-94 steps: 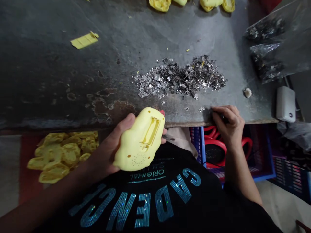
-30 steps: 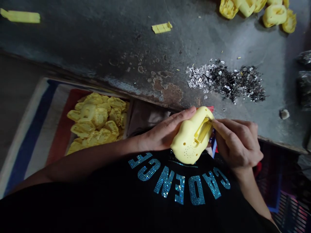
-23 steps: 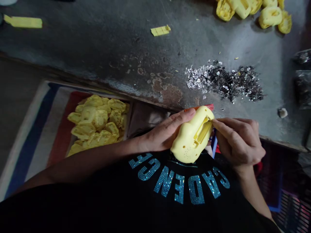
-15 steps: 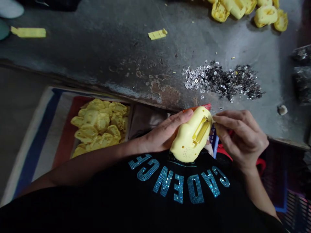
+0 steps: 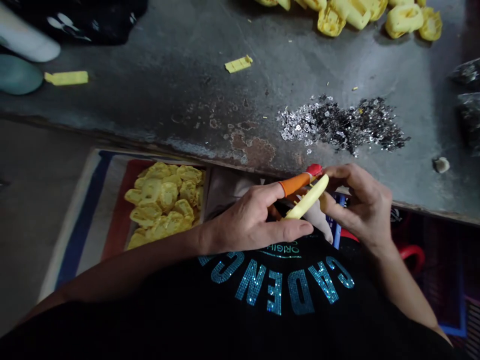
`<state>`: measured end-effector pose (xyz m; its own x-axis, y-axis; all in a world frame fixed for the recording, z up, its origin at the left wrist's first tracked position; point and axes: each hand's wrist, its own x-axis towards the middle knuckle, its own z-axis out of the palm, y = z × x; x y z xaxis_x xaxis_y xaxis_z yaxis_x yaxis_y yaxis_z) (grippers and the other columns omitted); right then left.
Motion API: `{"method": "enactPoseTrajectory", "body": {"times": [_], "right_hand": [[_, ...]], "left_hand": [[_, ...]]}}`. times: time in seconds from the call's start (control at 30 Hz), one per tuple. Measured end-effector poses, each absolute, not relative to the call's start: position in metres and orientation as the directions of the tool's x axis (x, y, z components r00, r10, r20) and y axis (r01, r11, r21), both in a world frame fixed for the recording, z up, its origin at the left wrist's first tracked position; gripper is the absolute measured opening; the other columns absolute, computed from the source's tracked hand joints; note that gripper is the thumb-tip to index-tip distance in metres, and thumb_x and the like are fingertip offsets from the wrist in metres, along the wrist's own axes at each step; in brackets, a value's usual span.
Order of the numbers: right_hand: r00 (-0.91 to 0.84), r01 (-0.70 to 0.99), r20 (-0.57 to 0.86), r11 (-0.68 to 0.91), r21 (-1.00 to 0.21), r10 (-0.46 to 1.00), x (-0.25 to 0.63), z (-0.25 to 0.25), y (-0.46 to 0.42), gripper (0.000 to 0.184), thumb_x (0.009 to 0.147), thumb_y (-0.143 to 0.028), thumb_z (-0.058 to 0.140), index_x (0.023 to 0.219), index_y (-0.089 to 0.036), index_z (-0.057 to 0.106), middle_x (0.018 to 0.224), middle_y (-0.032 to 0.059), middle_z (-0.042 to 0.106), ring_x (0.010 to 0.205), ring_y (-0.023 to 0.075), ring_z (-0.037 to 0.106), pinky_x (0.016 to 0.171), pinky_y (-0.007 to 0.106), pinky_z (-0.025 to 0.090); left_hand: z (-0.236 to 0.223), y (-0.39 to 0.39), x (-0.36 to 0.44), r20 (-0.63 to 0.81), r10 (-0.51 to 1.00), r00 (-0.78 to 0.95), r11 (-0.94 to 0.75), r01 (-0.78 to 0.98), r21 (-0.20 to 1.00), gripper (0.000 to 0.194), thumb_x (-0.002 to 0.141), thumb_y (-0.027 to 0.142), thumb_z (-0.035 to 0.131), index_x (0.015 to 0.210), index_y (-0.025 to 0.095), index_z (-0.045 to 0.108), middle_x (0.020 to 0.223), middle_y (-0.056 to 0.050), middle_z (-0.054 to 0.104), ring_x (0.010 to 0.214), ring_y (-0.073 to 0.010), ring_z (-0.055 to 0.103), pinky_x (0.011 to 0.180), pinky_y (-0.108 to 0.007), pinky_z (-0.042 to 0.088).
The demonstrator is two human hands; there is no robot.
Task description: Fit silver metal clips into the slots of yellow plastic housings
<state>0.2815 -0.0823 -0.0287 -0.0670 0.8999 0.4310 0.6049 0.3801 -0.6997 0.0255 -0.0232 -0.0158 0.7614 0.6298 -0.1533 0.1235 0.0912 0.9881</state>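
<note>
A pale yellow plastic shell (image 5: pixel 308 198) is held in front of my chest, turned edge-on, with small pegs sticking out of its inner side. My left hand (image 5: pixel 258 220) grips it, thumb along the near side and forefinger behind. That forefinger wears an orange and a red finger cover. At the shell's upper right end, the bent fingertips of my right hand (image 5: pixel 358 205) close around the edge. Whether a small part is also between them is hidden. Just beyond the hands, a pile of small shiny metal plates (image 5: pixel 337 125) lies on the grey worktable (image 5: pixel 168 65).
More yellow shells (image 5: pixel 352 15) lie at the table's back. A box of yellow shells (image 5: pixel 161 200) stands below the table edge at left. Flat yellow strips (image 5: pixel 239 64) and a small whitish lump (image 5: pixel 441 164) rest on the tabletop. Clear bags (image 5: pixel 470 110) sit far right.
The shell has turned from showing its slotted outer face to edge-on. My left hand has rolled with it, bringing the covered forefinger into sight. My right fingers have spread around the shell's end.
</note>
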Motion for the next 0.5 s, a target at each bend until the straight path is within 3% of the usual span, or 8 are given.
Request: {"method": "enactPoseTrajectory", "body": {"times": [0.17,0.3,0.4,0.47,0.5], "right_hand": [[0.005,0.695,0.575,0.410,-0.590,0.818,0.271,-0.042,-0.093,0.028,0.097,-0.013,0.079,0.120,-0.026,0.074,0.098,0.0012,0.082,0.081,0.0176,0.077,0.076,0.031,0.065],[0.090,0.654,0.560,0.375,-0.657,0.824,0.270,-0.050,-0.099,0.028,0.094,-0.014,0.081,0.119,-0.027,0.078,0.099,0.0022,0.084,0.083,0.0190,0.079,0.076,0.032,0.065],[0.229,0.382,0.327,0.225,-0.897,0.917,0.269,-0.060,-0.102,0.023,0.093,-0.024,0.087,0.115,-0.028,0.082,0.095,0.0009,0.085,0.082,0.0184,0.079,0.075,0.031,0.065],[0.274,0.042,0.052,0.042,-0.998,0.960,0.263,-0.067,-0.102,0.024,0.090,-0.035,0.093,0.110,-0.028,0.082,0.091,-0.0004,0.084,0.077,0.0173,0.079,0.072,0.030,0.065],[0.252,-0.121,-0.077,-0.048,-0.991,0.965,0.259,-0.071,-0.101,0.027,0.087,-0.040,0.097,0.107,-0.028,0.082,0.088,-0.0014,0.083,0.073,0.0161,0.077,0.070,0.028,0.065]], "left_hand": [[-0.022,-0.027,0.032,0.074,0.702,0.709,-0.221,0.118,0.968,0.064,0.095,0.046,0.092,0.150,0.018,0.079,0.140,-0.013,0.084,0.110,-0.0263,0.083,0.088,-0.032,0.067],[-0.026,-0.024,0.029,0.088,0.679,0.729,-0.281,0.147,0.948,0.070,0.094,0.056,0.094,0.149,0.016,0.079,0.129,-0.013,0.087,0.100,-0.0249,0.084,0.092,-0.034,0.068],[-0.024,-0.014,0.016,-0.003,0.549,0.836,-0.211,0.142,0.967,0.079,0.103,0.073,0.077,0.159,0.019,0.073,0.117,-0.011,0.089,0.093,-0.0255,0.084,0.082,-0.032,0.068],[-0.026,-0.004,0.007,0.020,0.495,0.869,-0.230,0.109,0.967,0.070,0.112,0.068,0.064,0.166,0.023,0.068,0.133,-0.013,0.087,0.111,-0.0296,0.086,0.090,-0.035,0.070],[-0.028,0.001,0.004,0.070,0.502,0.862,-0.303,0.099,0.948,0.066,0.113,0.060,0.065,0.171,0.027,0.064,0.151,-0.013,0.081,0.127,-0.0323,0.083,0.101,-0.038,0.070]]}}
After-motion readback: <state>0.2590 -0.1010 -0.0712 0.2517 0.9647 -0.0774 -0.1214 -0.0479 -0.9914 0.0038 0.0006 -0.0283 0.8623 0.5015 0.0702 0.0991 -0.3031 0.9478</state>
